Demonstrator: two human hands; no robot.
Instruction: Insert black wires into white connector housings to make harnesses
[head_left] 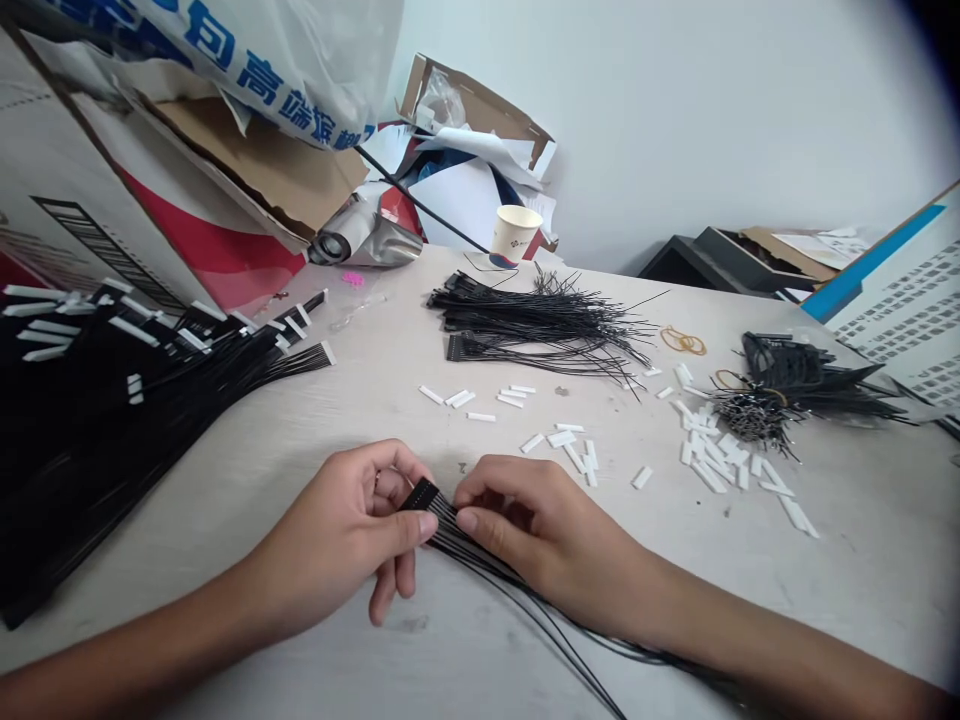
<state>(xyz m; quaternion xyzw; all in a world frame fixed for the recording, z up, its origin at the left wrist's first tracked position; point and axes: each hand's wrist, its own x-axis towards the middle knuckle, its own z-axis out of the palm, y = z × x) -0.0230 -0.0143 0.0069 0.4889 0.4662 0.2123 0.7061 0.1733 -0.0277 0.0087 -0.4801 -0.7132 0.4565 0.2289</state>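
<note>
My left hand [360,525] is closed on a black connector [422,496], its thumb on top and fingers underneath. A row of thin black wires [480,565] runs out of the connector toward the lower right, passing under my right hand [547,530]. The thumb and forefinger of that hand pinch together at the wires just beside the connector; the exact spot between the fingertips is too small to make out. Beyond both hands, small white plastic strips [480,417] are scattered on the table [315,470].
Black wire harnesses with connectors [525,320] lie at the back, near a paper cup [516,232]. At left is a heap of black cables with white ends [217,370]. Rubber bands [682,341], a bundled set of wires [787,385] and a pile of white strips [712,455] are at right.
</note>
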